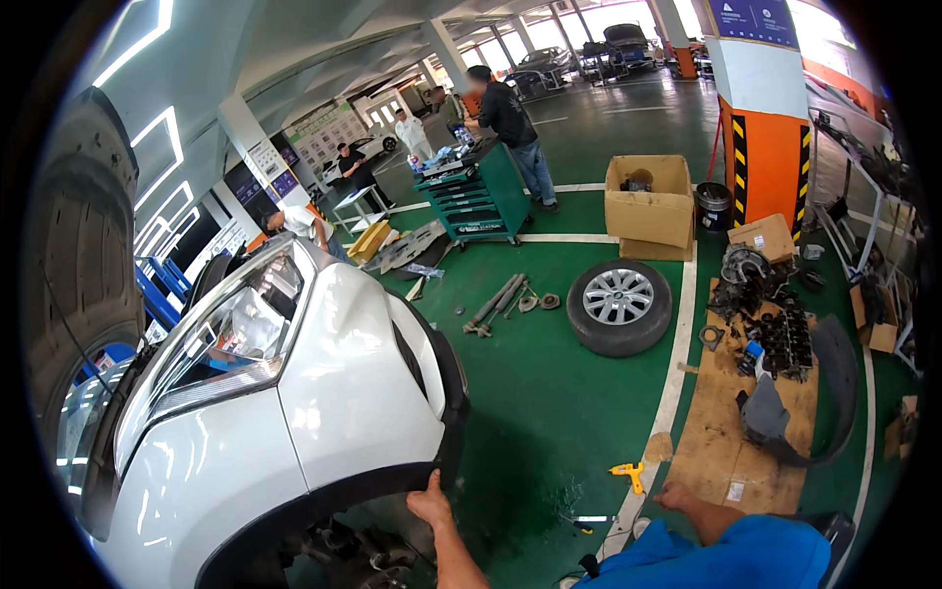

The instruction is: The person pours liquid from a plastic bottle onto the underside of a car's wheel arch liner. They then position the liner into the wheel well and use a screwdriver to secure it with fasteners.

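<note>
On the left stands a white car point(358, 383) with its front wheel off. My left hand point(430, 503) grips the lower end of the black wheel arch trim point(324, 499), thumb laid up against it. Dark suspension parts point(363, 555) show inside the open wheel well. My right hand point(679, 497) is out to the right above the cardboard sheet, fingers curled in; whatever it may hold is too small to make out. A yellow glue gun point(628, 476) lies on the floor just left of it, and a screwdriver-like tool point(594, 518) lies nearer the car.
A wheel with tyre point(620, 306) lies flat ahead. Engine parts point(770, 329) and a dark wheel arch liner point(785, 412) rest on a cardboard sheet point(706, 442). Beyond are a carton point(650, 211), a green tool cabinet point(481, 201), an orange pillar point(763, 167) and several people.
</note>
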### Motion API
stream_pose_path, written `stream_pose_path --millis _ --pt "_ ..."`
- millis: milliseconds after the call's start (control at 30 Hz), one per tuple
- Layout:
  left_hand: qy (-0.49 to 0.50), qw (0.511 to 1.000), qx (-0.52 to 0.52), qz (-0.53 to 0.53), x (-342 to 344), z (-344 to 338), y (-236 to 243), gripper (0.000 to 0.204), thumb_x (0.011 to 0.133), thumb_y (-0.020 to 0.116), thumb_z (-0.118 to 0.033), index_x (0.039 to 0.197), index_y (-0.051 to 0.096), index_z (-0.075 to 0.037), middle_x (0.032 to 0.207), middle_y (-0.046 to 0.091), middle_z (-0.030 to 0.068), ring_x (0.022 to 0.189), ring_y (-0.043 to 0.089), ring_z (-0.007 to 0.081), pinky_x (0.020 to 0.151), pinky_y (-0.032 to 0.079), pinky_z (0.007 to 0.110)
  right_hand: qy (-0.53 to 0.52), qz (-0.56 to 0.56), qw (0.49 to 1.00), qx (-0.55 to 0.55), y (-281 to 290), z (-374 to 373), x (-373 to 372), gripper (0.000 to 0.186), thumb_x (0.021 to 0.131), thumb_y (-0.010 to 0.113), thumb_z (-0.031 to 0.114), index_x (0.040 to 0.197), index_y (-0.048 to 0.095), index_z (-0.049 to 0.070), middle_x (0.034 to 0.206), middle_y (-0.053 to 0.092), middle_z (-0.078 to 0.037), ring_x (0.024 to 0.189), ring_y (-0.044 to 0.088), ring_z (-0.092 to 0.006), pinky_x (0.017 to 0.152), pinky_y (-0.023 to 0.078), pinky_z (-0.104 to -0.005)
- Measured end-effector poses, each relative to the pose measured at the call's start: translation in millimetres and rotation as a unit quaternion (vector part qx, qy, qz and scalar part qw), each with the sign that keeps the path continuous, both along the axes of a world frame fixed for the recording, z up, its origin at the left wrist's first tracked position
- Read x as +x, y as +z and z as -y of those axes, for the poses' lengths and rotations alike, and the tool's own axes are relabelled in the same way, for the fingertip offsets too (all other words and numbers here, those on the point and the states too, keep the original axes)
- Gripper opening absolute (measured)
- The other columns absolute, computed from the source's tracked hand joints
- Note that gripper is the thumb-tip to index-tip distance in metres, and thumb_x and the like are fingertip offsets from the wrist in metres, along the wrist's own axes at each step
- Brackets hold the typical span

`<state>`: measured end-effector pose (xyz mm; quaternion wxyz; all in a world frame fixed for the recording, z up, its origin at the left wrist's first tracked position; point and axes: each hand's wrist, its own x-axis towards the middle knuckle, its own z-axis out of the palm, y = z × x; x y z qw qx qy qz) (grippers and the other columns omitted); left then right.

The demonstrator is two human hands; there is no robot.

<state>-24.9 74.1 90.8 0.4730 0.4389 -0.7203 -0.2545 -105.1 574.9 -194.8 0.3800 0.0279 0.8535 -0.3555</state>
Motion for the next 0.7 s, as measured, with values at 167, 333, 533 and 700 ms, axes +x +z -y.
stream_pose_path --millis 167,333,533,700 --pt "0.019 0.999 0.000 0.026 10.3 15.3 -20.9 0.063 0.061 0.091 -0.035 0.055 0.052 0.014 0.056 0.057 0.0257 0.051 0.054 0.0381 0.058 0.044 0.051 0.027 0.028 0.996 0.086 -9.4 -39.8 25.3 0.028 0.085 0.070 0.030 0.083 0.075 0.002 0.075 0.072 -0.009 0.064 0.067 -0.0178 0.062 0.054 -0.0341" --pt "0.033 0.998 0.001 0.044 4.7 6.4 -13.7 0.063 0.061 0.091 -0.035 0.057 0.053 0.015 0.058 0.059 0.0267 0.053 0.057 0.0395 0.060 0.046 0.050 0.012 0.047 0.994 0.097 -11.1 -59.8 45.9 0.032 0.085 0.067 0.034 0.077 0.075 0.005 0.069 0.070 -0.010 0.060 0.065 -0.0194 0.061 0.053 -0.0353" --pt "-0.002 1.000 0.030 0.009 8.2 3.1 -4.2 0.058 0.063 0.090 -0.031 0.058 0.054 0.014 0.060 0.060 0.0267 0.053 0.058 0.0379 0.060 0.047 0.050 0.096 0.030 0.990 0.096 6.8 -35.0 40.4 0.036 0.086 0.066 0.038 0.071 0.073 0.006 0.065 0.068 -0.010 0.058 0.064 -0.0204 0.060 0.052 -0.0350" --pt "0.009 1.000 0.017 0.008 8.0 4.7 -5.9 0.060 0.063 0.091 -0.032 0.055 0.052 0.012 0.056 0.058 0.0233 0.049 0.053 0.0341 0.057 0.045 0.050 0.042 -0.013 0.998 0.050 9.5 -14.1 34.2 0.032 0.086 0.068 0.033 0.073 0.072 0.005 0.066 0.068 -0.010 0.059 0.065 -0.0194 0.060 0.053 -0.0347"
